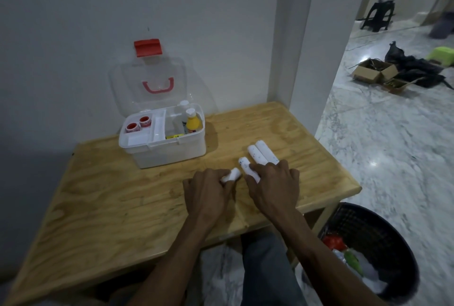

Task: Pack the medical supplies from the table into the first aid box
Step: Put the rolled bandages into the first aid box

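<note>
The white first aid box stands open at the back left of the wooden table, its clear lid leaning against the wall. Inside are two red tape rolls in a tray and a yellow bottle. Several white bandage rolls lie on the table right of the box. My left hand is curled around one short roll. My right hand rests its fingers on a longer roll. Two more rolls lie side by side just beyond, partly under my fingertips.
A black bin with rubbish stands on the marble floor by the table's right front corner. A white wall and pillar close off the table's back. Cardboard boxes and a black stool sit far off on the floor.
</note>
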{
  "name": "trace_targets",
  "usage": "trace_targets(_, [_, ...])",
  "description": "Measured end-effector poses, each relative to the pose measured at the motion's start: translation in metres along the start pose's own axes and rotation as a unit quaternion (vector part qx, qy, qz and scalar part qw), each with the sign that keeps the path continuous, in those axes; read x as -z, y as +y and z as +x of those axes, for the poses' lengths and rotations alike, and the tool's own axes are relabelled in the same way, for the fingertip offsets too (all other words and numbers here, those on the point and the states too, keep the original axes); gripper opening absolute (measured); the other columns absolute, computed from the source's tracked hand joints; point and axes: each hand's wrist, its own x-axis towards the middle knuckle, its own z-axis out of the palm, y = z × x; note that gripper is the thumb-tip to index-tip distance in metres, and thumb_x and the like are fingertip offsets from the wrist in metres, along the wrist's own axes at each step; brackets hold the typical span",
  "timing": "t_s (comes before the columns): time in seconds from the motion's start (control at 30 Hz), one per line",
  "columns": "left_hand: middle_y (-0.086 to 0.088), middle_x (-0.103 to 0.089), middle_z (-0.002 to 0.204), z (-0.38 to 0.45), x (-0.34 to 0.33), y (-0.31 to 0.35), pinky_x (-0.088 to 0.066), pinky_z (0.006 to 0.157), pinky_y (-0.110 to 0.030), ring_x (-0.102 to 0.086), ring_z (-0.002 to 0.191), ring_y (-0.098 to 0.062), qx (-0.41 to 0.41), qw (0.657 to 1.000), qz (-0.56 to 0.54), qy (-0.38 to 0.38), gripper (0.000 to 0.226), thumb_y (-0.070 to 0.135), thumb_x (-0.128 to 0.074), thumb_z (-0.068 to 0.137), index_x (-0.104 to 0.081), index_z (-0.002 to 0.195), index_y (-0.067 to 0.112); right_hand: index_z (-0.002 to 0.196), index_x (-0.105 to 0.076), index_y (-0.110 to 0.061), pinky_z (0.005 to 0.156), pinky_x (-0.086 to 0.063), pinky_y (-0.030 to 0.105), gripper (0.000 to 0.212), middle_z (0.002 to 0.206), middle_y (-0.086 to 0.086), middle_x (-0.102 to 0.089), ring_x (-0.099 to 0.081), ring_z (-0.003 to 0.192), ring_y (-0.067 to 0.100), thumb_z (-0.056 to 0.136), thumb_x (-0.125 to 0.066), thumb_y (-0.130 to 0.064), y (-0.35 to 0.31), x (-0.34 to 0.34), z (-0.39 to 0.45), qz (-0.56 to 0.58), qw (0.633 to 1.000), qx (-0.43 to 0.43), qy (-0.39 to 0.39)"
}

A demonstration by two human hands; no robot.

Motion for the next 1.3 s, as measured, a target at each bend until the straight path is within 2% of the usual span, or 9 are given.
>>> trace_targets(0.13, [0.008,-0.076,0.092,-0.003,0.007,-0.003,-0.052,0.083,-0.045,-0.068,0.086,-0.014,0.003,0.998,-0.046,0.030,0.025,0.045,-0.061,0.087,-0.074,0.105,0.033,0.102,-0.074,-0.032,0.075,-0.030,0.035,0.021,0.099,-0.001,-0.072,-0.057,0.095,0.025,0.085,-0.062,-0.037,-0.003,0.007,0.001,0.060,0.998,-0.012,0.006])
trace_targets(0.23, [0.008,-0.076,0.096,-0.003,0.023,-0.009,-0.054,0.083,-0.044,-0.069,0.086,-0.012,0.008,0.995,-0.071,0.072,0.027,0.042,-0.066,0.085,-0.074,0.108,0.029,0.097,-0.075,-0.033,0.082,-0.046,0.037,0.017,0.115,-0.006,-0.069,-0.061,0.107,0.024,0.090,-0.061,-0.039,-0.014,0.012,0.004,0.116,0.993,0.001,0.029])
trace_targets(0.33, [0.002,-0.077,0.098,0.001,0.048,-0.016,-0.056,0.082,-0.038,-0.069,0.087,-0.016,0.020,0.988,-0.090,0.122,0.029,0.033,-0.074,0.081,-0.075,0.109,0.024,0.098,-0.076,-0.024,0.085,-0.051,0.040,0.022,0.091,-0.005,-0.071,-0.065,0.097,0.020,0.089,-0.064,-0.040,-0.031,0.018,0.012,0.211,0.977,-0.006,0.028])
trace_targets(0.43, [-0.001,-0.077,0.097,0.010,0.075,-0.028,-0.056,0.082,-0.037,-0.069,0.084,-0.016,0.051,0.979,-0.108,0.164,0.030,0.030,-0.076,0.079,-0.075,0.109,0.023,0.114,-0.072,-0.020,0.083,-0.046,0.024,0.034,0.103,-0.003,-0.073,-0.064,0.091,0.010,0.087,-0.066,-0.038,-0.058,0.019,0.027,0.278,0.960,-0.028,-0.009])
trace_targets(0.57, [-0.002,-0.077,0.095,0.033,0.110,-0.054,-0.056,0.084,-0.038,-0.070,0.082,-0.016,0.093,0.967,-0.097,0.218,0.030,0.034,-0.073,0.079,-0.075,0.108,0.026,0.112,-0.073,-0.021,0.080,-0.053,0.029,0.036,0.096,-0.001,-0.075,-0.067,0.084,0.012,0.082,-0.067,-0.041,-0.108,0.016,0.048,0.313,0.950,0.001,-0.006])
trace_targets(0.67, [-0.002,-0.076,0.102,0.050,0.130,-0.075,-0.053,0.090,-0.044,-0.070,0.093,-0.020,0.121,0.961,-0.065,0.239,0.033,0.039,-0.068,0.082,-0.073,0.113,0.028,0.114,-0.072,-0.020,0.075,-0.047,0.020,0.036,0.095,0.000,-0.075,-0.067,0.081,0.012,0.084,-0.067,-0.040,-0.149,0.013,0.065,0.302,0.953,0.027,-0.024])
trace_targets(0.93, [0.000,-0.074,0.110,0.092,0.137,-0.108,-0.050,0.092,-0.046,-0.067,0.097,-0.022,0.131,0.974,0.036,0.181,0.032,0.043,-0.065,0.085,-0.071,0.115,0.031,0.112,-0.072,-0.016,0.072,-0.045,0.021,0.041,0.102,0.003,-0.075,-0.070,0.089,0.018,0.091,-0.057,-0.048,-0.212,-0.025,0.109,0.255,0.965,0.034,-0.053])
trace_targets(1.1, [0.000,-0.075,0.108,0.108,0.133,-0.125,-0.050,0.088,-0.046,-0.066,0.094,-0.021,0.116,0.981,0.079,0.131,0.033,0.044,-0.065,0.083,-0.071,0.113,0.032,0.115,-0.068,-0.011,0.081,-0.050,0.030,0.035,0.116,0.007,-0.070,-0.067,0.100,0.024,0.088,-0.066,-0.033,-0.222,-0.038,0.116,0.217,0.973,0.037,-0.074])
trace_targets(1.3, [0.002,-0.074,0.107,0.116,0.136,-0.132,-0.043,0.093,-0.044,-0.064,0.096,-0.020,0.107,0.984,0.105,0.095,0.031,0.046,-0.063,0.084,-0.072,0.111,0.034,0.111,-0.068,-0.011,0.072,-0.041,0.023,0.030,0.113,0.006,-0.070,-0.066,0.097,0.021,0.089,-0.066,-0.032,-0.224,-0.044,0.115,0.206,0.975,0.049,-0.072])
